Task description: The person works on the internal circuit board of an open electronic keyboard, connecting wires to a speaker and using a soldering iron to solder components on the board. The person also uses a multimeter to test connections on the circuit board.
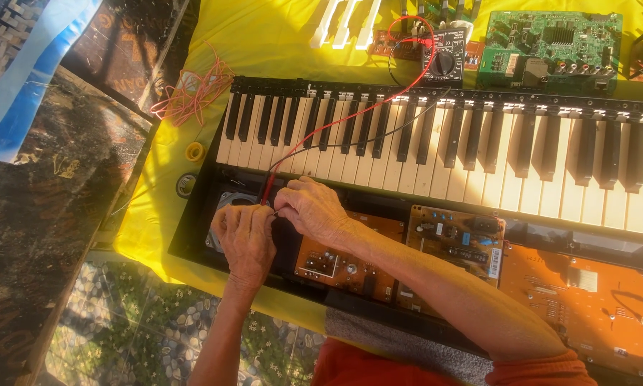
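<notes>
An opened electronic keyboard (436,154) lies on a yellow cloth (278,36), its orange circuit boards (579,293) exposed below the keys. My left hand (244,239) and my right hand (311,209) meet over the round speaker (225,204) at the keyboard's left end. A red test probe (266,189) is pinched between them, mostly by my right hand. My left hand's fingers are curled at the probe tip; what they hold is hidden. Red and black leads (357,118) run across the keys up to a black multimeter (444,53).
A green circuit board (550,43) lies beyond the keys at the top right. A tangle of thin red wire (193,89) and a yellow ring (194,151) sit on the cloth to the left. Loose white keys (343,21) lie at the top. Dark slabs (50,207) border the left side.
</notes>
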